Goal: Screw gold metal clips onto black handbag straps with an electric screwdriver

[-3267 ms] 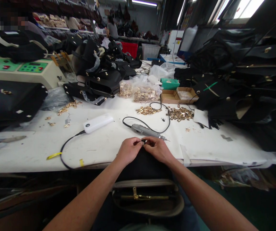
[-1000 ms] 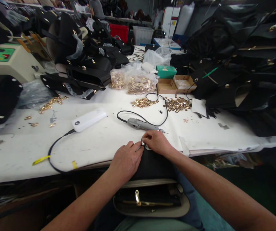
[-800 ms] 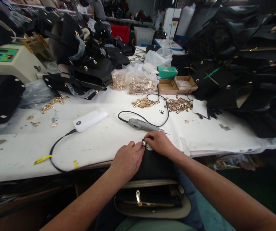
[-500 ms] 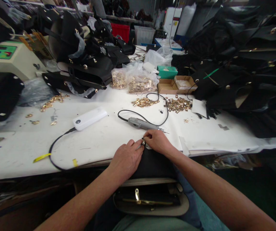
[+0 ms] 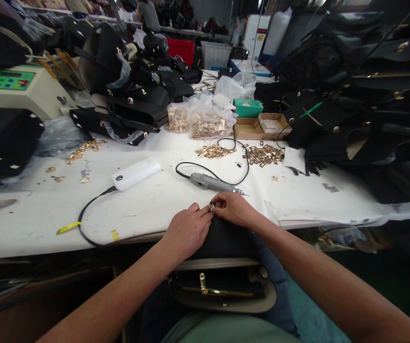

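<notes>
A black handbag [image 5: 226, 243] lies across my lap against the table edge, its open mouth and gold zipper towards me. My left hand [image 5: 189, 231] rests on the bag's far end, fingers closed together and pressing it near a small metal fitting [image 5: 212, 206]. My right hand [image 5: 232, 208] pinches that fitting between thumb and fingers; its exact shape is partly hidden. Just beyond my hands lies a grey electric screwdriver [image 5: 208, 182] with its bit pointing right. To its left is a white power bank [image 5: 136, 174] with a black cable.
Loose gold fittings [image 5: 265, 155] lie in piles behind the screwdriver, near bagged fittings [image 5: 210, 125] and a cardboard box [image 5: 247, 128]. Black bags [image 5: 133, 107] are heaped at left, with more bags [image 5: 362, 124] stacked at right. A machine with a green panel [image 5: 8, 80] stands far left.
My right fingers have shifted slightly at the fitting, and a pale patch beside them on the bag is now covered. My left hand stays on the bag. The view has tilted and turned slightly.
</notes>
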Motion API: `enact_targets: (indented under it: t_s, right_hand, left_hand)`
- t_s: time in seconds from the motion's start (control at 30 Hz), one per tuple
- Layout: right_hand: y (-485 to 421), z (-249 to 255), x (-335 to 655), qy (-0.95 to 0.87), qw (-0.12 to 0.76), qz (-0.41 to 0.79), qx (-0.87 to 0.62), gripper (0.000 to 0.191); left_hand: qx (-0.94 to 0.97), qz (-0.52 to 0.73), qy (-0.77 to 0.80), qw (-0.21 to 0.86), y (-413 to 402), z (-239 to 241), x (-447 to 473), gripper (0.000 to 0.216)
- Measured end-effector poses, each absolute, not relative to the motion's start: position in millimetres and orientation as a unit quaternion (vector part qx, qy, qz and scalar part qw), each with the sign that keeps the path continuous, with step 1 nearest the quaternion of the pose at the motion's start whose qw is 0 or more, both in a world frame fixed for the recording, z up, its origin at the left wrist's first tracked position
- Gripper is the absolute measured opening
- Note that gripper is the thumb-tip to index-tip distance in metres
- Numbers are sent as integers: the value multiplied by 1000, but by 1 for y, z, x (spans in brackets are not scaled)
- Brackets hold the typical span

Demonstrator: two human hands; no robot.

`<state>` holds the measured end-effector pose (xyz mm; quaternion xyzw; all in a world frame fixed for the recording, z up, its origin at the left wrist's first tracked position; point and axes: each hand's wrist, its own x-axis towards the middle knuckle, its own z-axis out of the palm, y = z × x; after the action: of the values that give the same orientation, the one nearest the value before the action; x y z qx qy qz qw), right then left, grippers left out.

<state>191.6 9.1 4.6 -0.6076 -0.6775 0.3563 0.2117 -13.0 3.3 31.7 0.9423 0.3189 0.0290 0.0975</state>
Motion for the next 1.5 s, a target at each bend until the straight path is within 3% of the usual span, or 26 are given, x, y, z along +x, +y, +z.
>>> enact_targets:
  t_s: [0.3, 0.67, 1.33, 1.5]
  right_hand:
    - [13, 9, 193, -652, 204, 400, -611, 15]
    - [13, 6, 191, -659, 211, 367, -622, 18]
    - [12, 9, 192, -652, 196, 387, -622, 24]
    - [11, 8, 189, -656, 198, 376, -624, 18]
  left_hand:
    - [945, 27, 304, 116, 6, 32, -18, 31]
    - [951, -34, 283, 117, 7, 49, -13, 38]
    - [950, 16, 282, 135, 6, 40, -19, 37]
    - [943, 20, 292, 157, 9, 37, -21, 48]
